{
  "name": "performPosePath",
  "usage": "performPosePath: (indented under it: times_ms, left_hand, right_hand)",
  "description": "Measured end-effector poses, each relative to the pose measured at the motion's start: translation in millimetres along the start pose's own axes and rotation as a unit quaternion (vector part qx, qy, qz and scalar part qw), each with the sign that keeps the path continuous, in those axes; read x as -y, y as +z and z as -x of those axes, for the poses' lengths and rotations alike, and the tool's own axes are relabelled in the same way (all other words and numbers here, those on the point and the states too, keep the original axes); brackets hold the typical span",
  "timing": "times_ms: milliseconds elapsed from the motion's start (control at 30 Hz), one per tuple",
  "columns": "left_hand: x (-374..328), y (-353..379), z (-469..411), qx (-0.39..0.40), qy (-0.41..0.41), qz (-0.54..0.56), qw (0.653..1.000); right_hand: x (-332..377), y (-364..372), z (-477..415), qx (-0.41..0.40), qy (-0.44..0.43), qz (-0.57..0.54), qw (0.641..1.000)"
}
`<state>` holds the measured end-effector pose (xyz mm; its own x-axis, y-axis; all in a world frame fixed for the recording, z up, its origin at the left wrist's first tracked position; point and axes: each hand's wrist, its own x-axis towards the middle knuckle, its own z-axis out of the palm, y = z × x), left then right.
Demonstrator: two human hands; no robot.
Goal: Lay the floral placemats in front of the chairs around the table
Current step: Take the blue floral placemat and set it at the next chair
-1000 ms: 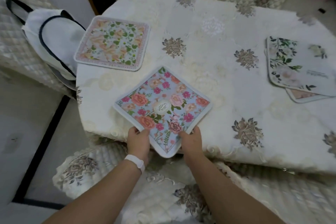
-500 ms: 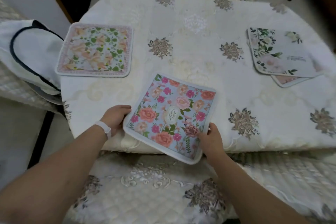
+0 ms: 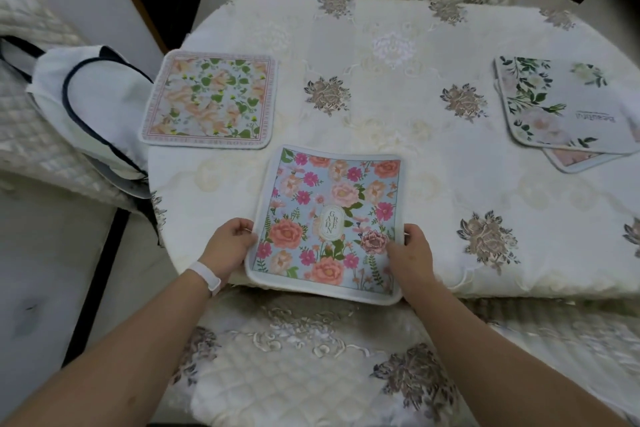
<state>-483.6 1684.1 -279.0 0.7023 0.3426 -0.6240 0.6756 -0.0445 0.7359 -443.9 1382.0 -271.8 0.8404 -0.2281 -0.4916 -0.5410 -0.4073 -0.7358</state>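
Cream embroidered tablecloth [image 3: 398,121]; both hands [image 3: 230,244] [image 3: 410,253] grip the blue floral placemat [image 3: 329,218].

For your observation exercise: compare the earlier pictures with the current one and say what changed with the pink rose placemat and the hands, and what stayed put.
The pink rose placemat was turned from corner-first to square with the table edge. The left hand and right hand shifted from its near corner to its sides. The peach placemat and the stacked pair stayed put.
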Motion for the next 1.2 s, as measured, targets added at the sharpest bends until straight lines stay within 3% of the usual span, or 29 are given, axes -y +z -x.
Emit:
performPosePath:
  times_ms: [267,433,500,600,733,800,1200]
  left_hand:
    - [17.2,-22.1,-1.9,0.008,-0.027,0.001,1.000]
    - [19.9,-25.5,2.7,-0.021,0.056,-0.088,0.994]
    - [23.5,-31.6,5.0,-0.008,0.122,-0.181,0.976]
    - [29.6,-44.5,6.2,0.047,0.215,-0.329,0.919]
    - [45.1,-54.5,3.8,0.115,0.268,-0.466,0.835]
    - [53.7,-55.7,-1.8,0.134,0.276,-0.513,0.802]
    - [53.4,-49.1,-8.0,0.104,0.331,-0.512,0.786]
  right_hand:
    - [13.0,17.8,-14.4,0.030,0.012,0.051,0.998]
    - [7.7,8.3,-14.1,0.028,0.031,0.083,0.996]
    - [1.8,4.0,-11.5,0.034,0.010,0.116,0.993]
    - [-9.6,-1.2,-3.6,0.045,-0.026,0.204,0.978]
    - [-30.3,-9.1,15.9,0.081,-0.168,0.357,0.916]
    - [-35.8,-14.2,22.3,0.098,-0.197,0.401,0.889]
    - [-39.9,-16.3,26.7,0.114,-0.211,0.460,0.855]
